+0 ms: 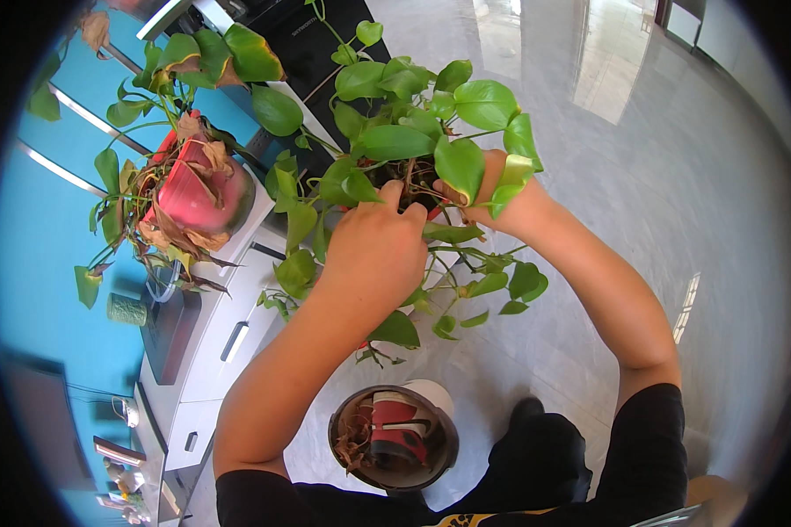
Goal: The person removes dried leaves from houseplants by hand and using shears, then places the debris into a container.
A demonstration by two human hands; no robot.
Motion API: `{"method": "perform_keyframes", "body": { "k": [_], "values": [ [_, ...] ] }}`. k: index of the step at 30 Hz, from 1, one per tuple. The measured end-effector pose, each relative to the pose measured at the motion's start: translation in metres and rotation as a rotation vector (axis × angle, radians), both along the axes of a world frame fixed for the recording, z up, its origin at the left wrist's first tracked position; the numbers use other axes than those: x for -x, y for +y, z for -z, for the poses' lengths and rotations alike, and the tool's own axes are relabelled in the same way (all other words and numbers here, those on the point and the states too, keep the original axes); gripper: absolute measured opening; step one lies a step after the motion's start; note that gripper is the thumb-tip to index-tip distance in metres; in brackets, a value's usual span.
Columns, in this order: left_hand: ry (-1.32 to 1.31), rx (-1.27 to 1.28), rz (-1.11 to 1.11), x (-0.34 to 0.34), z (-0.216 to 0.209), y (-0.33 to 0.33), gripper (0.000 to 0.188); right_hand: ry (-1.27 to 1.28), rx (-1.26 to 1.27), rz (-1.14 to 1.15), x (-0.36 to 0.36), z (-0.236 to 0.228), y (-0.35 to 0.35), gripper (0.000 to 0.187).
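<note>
A leafy green potted plant (400, 140) with trailing vines stands in front of me, and a bit of red pot rim shows under its leaves. Over the dark soil, my left hand (380, 241) has its fingers curled down among the stems at the plant's base. What they pinch there is too hidden to name. From the other side my right hand (482, 195) reaches in at the same base. Leaves cover most of its fingers, so their grip does not show. Brown dry stems lie between the two hands.
To the left, a red pot (206, 189) with wilted leaves sits on a white cabinet (224, 325), near a roll of green twine (126, 309). Below my arms a bin (336, 430) on the grey tiled floor (642, 176) holds dry leaves and a red-and-white package.
</note>
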State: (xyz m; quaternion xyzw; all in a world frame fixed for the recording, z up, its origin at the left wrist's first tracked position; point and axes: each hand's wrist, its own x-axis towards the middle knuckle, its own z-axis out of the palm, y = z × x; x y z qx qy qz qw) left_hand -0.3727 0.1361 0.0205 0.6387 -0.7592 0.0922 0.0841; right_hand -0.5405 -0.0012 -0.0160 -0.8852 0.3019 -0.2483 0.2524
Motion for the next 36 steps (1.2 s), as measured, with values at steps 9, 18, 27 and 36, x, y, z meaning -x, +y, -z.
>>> {"method": "perform_keyframes", "body": {
  "k": [9,18,27,36],
  "values": [
    [0.007,0.004,-0.029,-0.001,0.000,-0.003,0.032,0.320,0.300,-0.096,-0.019,-0.025,-0.023,0.023],
    [0.016,0.040,0.014,0.002,0.004,-0.005,0.045,0.002,0.265,-0.066,-0.026,-0.021,-0.021,0.014],
    [0.039,0.020,-0.009,0.001,0.004,-0.002,0.045,-0.033,0.243,0.193,-0.019,-0.028,-0.031,0.011],
    [0.106,-0.002,0.005,-0.004,0.001,0.007,0.051,-0.130,-0.298,0.016,0.001,-0.031,0.011,0.017]
  ]
}}
